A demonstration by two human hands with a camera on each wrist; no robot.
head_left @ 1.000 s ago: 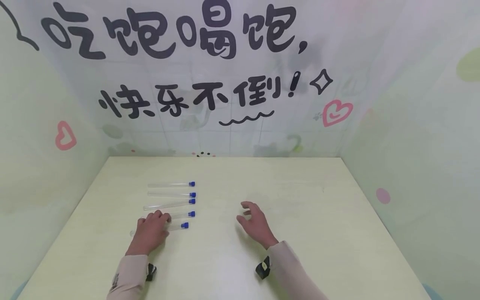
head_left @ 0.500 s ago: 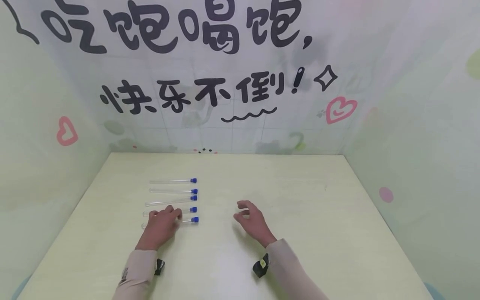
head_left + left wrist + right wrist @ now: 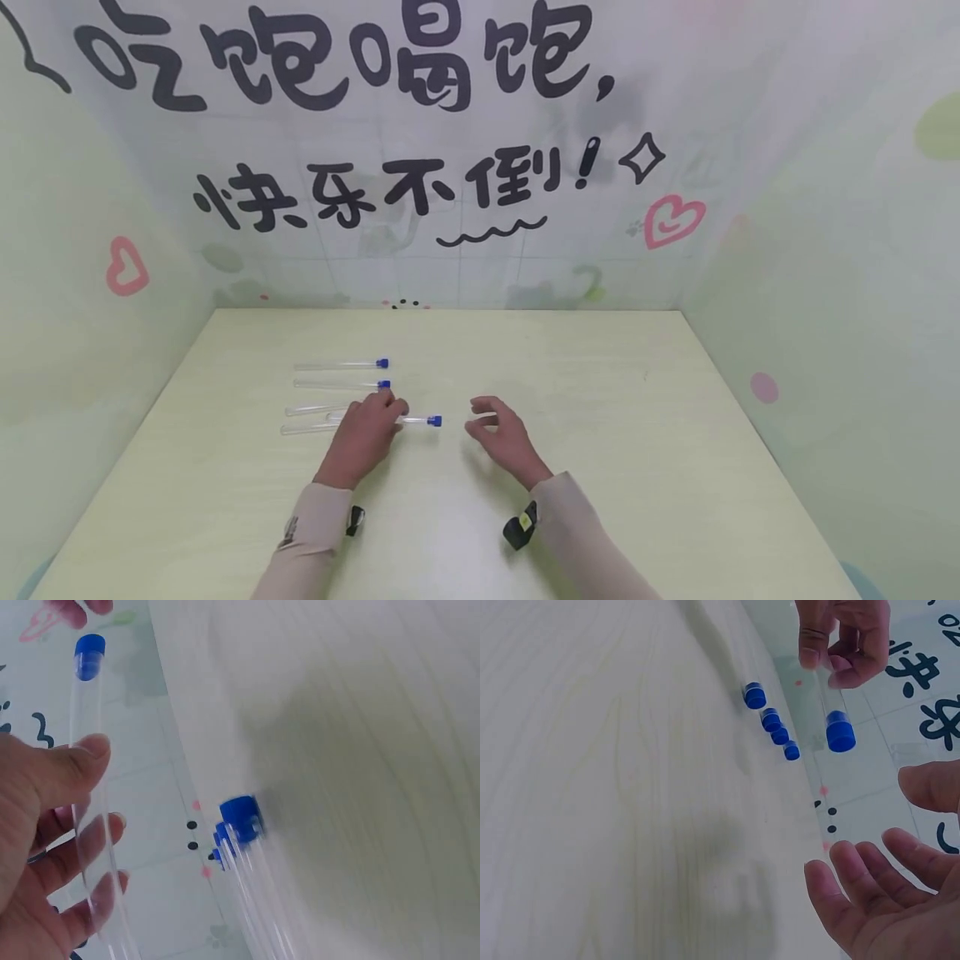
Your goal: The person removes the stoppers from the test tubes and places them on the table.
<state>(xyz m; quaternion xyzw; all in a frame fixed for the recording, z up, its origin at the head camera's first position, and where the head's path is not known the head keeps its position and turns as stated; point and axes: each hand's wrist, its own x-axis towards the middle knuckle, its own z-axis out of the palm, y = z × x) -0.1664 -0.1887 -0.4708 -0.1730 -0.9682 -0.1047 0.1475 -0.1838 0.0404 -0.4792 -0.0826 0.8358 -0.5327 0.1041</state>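
Note:
My left hand [image 3: 366, 435] pinches a clear test tube with a blue cap [image 3: 417, 421] between thumb and fingers, lifted above the table. The left wrist view shows the thumb across the tube [image 3: 88, 712], its blue cap pointing away. Facing that cap, a short gap away, is my right hand [image 3: 507, 440], fingers loosely bent and holding nothing. Several more blue-capped test tubes [image 3: 339, 384] lie side by side on the table, caps toward the right. My left hand hides the cap ends of the nearer ones in the head view.
The pale wooden table [image 3: 637, 467] reaches back to a printed wall [image 3: 450, 279] with black lettering and pink hearts. Side walls rise at the table's left and right edges. Each wrist wears a dark camera [image 3: 519, 527].
My left hand has taken up the nearest test tube and carried it up and rightward toward my right hand. The right hand has stayed almost where it was.

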